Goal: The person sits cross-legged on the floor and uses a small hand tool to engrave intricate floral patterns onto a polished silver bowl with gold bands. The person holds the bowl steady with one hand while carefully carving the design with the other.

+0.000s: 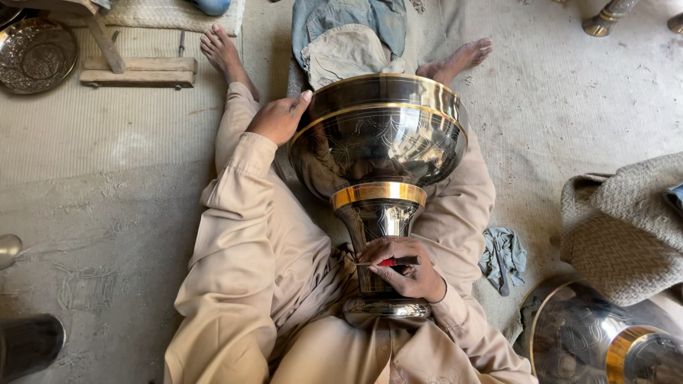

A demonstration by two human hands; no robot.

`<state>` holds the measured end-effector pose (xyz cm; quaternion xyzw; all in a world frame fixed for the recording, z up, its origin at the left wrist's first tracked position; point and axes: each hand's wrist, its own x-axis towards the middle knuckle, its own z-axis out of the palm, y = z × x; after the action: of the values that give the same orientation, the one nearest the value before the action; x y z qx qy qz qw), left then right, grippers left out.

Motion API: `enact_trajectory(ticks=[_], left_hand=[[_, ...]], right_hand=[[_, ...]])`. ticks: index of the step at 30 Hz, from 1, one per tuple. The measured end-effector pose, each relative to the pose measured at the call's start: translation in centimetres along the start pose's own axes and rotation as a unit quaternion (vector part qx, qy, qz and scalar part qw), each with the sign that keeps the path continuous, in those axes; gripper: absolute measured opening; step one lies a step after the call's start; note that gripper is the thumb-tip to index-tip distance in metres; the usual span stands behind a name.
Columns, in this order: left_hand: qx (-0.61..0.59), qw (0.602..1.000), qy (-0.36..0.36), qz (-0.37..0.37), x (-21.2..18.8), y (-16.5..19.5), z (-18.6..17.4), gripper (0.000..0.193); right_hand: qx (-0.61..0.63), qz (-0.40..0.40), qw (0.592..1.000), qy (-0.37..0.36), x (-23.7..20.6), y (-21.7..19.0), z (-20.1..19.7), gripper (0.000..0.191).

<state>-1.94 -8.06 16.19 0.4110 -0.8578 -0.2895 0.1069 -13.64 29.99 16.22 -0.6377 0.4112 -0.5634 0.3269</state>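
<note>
Here, a view is given from above onto a person seated on a matted floor [107, 142], legs stretched toward the top of the frame, dressed in beige clothing. At centre frame, a large dark metal goblet-shaped vessel [377, 142] w/ gold bands is laid across the lap, its wide bowl toward the top and its foot toward the bottom centre. Faint engraved line patterns are seen on the shiny bowl.

The left hand [281, 117], upper centre-left of the frame, is pressed against the bowl's rim w/ fingers spread over the edge; nothing is gripped in it. The right hand [405, 267], lower centre, is wrapped round the vessel's narrow stem, fingers closed, and a small tool w/ a red handle [388, 262] is pinched in it, lying flat against the stem. The tool's tip is too small to be made out. The two hands are well apart, one at each end of the vessel.

Bare feet are seen at the top, beside a bundle of denim and tan cloth [348, 35] under the bowl's far edge. At upper left, a patterned metal dish [35, 53] and a wooden block [139, 70] are placed. At right, a woven sack [619, 227] is seen; at bottom right, a second dark vessel [597, 334] w/ gold trim. A grey-blue rag [504, 257] lies just beside the person's right sleeve.
</note>
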Motion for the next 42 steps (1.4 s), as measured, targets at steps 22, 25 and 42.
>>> enact_trajectory(ticks=[22,25,42], left_hand=[[-0.157,0.936,0.047,0.312,-1.9,7.6,-0.1,0.041],[-0.026,0.992,-0.079,0.098,-2.5,3.7,-2.2,0.055],[-0.133,0.965,0.089,0.209,0.8,9.0,4.1,0.063]], right_hand=[[-0.058,-0.042,0.993,0.097,-6.0,4.6,-2.8,0.007],[-0.061,-0.05,0.99,0.115,-6.4,5.0,-2.9,0.007],[0.076,-0.035,0.961,0.264,-9.7,8.6,-1.6,0.013]])
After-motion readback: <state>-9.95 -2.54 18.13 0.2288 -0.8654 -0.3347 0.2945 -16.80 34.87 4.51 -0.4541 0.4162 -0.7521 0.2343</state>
